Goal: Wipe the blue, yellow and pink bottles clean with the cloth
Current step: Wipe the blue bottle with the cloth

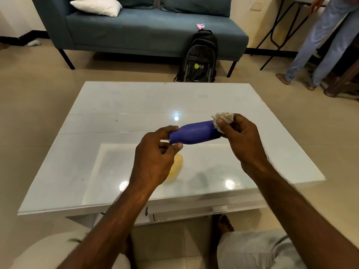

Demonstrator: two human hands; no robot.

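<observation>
Blue plastic bottle [194,135] lies sideways above the white table [136,105]; left hand [155,158] fingers pinch its left neck, right hand [242,138] presses crumpled white cloth [222,117] against its right end.

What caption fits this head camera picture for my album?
Left hand holds a blue bottle sideways over the white table while the right hand wipes its end with a cloth.

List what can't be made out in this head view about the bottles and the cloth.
- Yellow bottle: head view, mostly hidden behind the left hand; its shape is blurred.
- Blue bottle: neck end is covered by the left fingers, base by the cloth and right hand.
- Pink bottle: none identifiable; a small pink item on the sofa is too small to tell.
- Cloth: bunched up, so its full size is hidden.
</observation>
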